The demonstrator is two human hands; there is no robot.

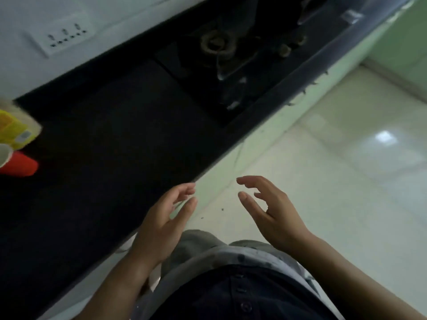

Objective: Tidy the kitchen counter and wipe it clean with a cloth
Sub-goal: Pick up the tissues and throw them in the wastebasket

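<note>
A black kitchen counter [111,139] runs diagonally from lower left to upper right. My left hand [161,222] hovers at the counter's front edge, fingers apart, holding nothing. My right hand [270,211] is out over the floor, palm turned inward, fingers spread and empty. Both hands face each other a short way apart. No cloth is in view. At the far left edge stand a yellow packet [13,129] and a red cup [19,165] with a white rim.
A gas stove [221,54] with a round burner sits on the counter at the upper right. A white wall socket panel [62,35] is on the wall behind. Pale tiled floor [346,158] with a few dark crumbs lies to the right.
</note>
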